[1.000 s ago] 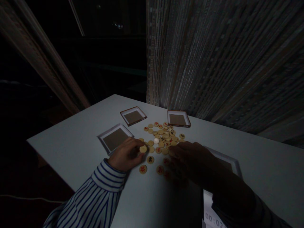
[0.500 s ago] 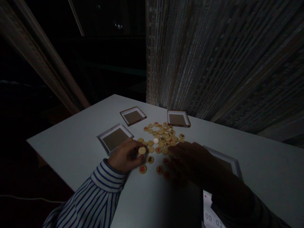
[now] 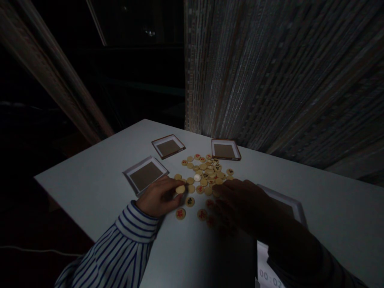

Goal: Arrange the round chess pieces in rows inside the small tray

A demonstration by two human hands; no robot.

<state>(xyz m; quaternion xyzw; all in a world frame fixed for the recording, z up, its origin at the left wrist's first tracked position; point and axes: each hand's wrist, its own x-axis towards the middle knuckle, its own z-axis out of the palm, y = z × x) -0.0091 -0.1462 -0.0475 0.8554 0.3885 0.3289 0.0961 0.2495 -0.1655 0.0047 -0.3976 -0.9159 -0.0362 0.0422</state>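
Upon the table (image 3: 75,176), four trays (image 3: 147,176) flank scattered discs (image 3: 205,175), presumably for short reaches. Held apart, the right hand (image 3: 240,204) shades near discs, its grip too dark to tell, while the left hand (image 3: 159,196) pinches one disc (image 3: 180,189) by its rim, perhaps to show its face.

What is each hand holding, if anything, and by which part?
The left hand pinches a pale round piece by its edge. The right hand is too dark to tell.
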